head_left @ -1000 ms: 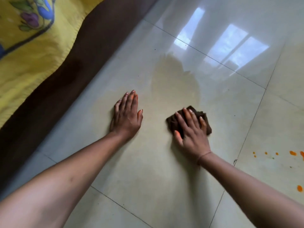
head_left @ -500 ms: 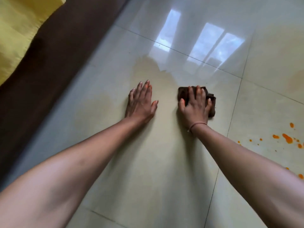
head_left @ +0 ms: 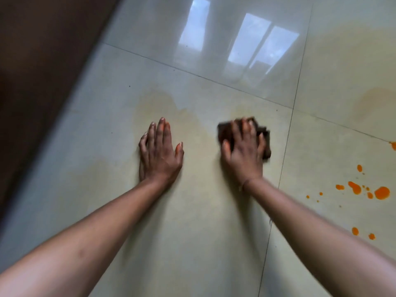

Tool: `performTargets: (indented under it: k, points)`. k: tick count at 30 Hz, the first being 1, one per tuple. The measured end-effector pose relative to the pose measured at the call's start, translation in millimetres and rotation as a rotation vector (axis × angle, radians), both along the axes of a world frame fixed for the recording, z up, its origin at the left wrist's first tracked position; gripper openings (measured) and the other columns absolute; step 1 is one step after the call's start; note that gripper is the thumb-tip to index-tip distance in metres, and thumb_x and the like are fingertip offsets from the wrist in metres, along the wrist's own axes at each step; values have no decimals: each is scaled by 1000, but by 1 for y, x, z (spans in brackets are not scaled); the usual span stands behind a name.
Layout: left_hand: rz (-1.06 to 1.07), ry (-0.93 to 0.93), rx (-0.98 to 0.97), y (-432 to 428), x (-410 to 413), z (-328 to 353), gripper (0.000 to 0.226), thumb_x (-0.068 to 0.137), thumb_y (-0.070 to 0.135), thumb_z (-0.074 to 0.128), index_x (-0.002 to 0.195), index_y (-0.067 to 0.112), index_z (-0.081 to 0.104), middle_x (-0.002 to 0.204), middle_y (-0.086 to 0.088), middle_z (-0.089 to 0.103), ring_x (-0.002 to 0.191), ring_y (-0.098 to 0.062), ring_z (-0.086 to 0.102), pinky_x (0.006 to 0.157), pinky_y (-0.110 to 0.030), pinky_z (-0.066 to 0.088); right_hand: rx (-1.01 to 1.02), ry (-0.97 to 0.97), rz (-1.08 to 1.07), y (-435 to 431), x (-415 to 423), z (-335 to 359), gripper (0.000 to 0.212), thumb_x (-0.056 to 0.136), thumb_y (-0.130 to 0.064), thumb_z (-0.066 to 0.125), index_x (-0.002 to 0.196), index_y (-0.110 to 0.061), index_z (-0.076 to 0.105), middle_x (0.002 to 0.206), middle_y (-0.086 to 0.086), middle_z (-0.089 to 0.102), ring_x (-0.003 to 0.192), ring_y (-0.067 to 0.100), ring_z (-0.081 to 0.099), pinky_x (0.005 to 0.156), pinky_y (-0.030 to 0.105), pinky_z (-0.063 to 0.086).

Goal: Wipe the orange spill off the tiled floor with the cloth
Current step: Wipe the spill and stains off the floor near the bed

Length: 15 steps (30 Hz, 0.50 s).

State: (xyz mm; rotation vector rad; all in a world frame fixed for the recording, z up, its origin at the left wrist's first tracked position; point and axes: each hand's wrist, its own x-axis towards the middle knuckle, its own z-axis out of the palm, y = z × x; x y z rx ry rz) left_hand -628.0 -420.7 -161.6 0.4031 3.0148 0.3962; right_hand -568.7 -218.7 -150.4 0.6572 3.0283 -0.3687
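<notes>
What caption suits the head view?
Right hand presses cloth on floor, left hand rests flat, orange drops lie to the right.

The right hand [head_left: 243, 151] has swept the cloth [head_left: 266, 146] rightward over the tiled floor [head_left: 192, 211], closer to the grout line [head_left: 285, 146]. Its fingers slanted left a second ago and now point straight ahead. The view has swung right as well: the yellow bedspread has dropped out at the left, and more of the orange spill [head_left: 381, 192] shows at the right.
</notes>
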Motion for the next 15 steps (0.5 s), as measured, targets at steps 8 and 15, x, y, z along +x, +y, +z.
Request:
performTargets:
  k: [8, 15]
  points:
    - [-5, 4, -30, 0, -2, 1, 67, 91, 43, 32, 147, 6, 32, 156, -9, 29, 144, -27, 23, 113, -42, 14, -9, -34, -23, 31, -86, 1, 70, 83, -52, 28, 149, -27, 33, 159, 4, 22, 147, 20, 14, 115, 47, 5]
    - [-9, -7, -44, 1, 0, 4, 67, 91, 43, 31, 146, 5, 33, 155, -10, 30, 144, -28, 24, 113, -44, 17, -46, 18, 345, 12, 20, -3, 67, 83, -47, 39, 145, -23, 41, 156, 8, 32, 144, 21, 23, 113, 49, 15]
